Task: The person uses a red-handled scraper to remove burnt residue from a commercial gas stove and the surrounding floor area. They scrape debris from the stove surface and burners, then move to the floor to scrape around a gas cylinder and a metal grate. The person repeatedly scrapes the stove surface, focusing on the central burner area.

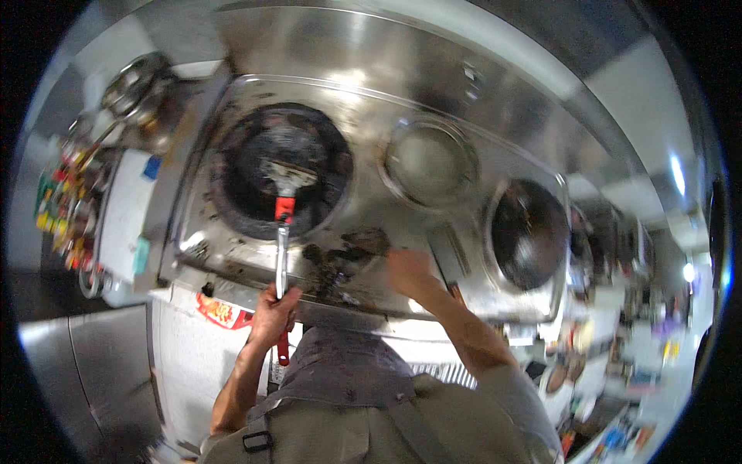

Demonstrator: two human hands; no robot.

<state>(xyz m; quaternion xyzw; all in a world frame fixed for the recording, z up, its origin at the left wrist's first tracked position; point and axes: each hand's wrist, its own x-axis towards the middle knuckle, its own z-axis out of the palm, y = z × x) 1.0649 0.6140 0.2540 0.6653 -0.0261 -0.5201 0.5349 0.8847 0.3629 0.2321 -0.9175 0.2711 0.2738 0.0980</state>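
My left hand [275, 316] grips the long metal handle of a scraper [282, 255] with red sections. The scraper's wide, pale head lies over the dark burner well [278, 145] at the left of a stainless steel stove top [371, 104]. My right hand [410, 271] is blurred and low over the stove top's front part, fingers curled. Whether it holds anything is unclear. Just left of it lie dark, wet-looking scraps [362, 240], with black grime [330, 278] nearer the front edge. To its right rests a flat metal blade [449, 252], apparently a cleaver, with a brown handle.
A round pan or pot of cloudy liquid [429, 162] stands at the middle back. A dark wok [527, 235] sits at the right. Beyond the left edge are a white board [127, 214], metal bowls [136, 84] and several bottles [69, 214]. A red packet [220, 313] lies by the front edge.
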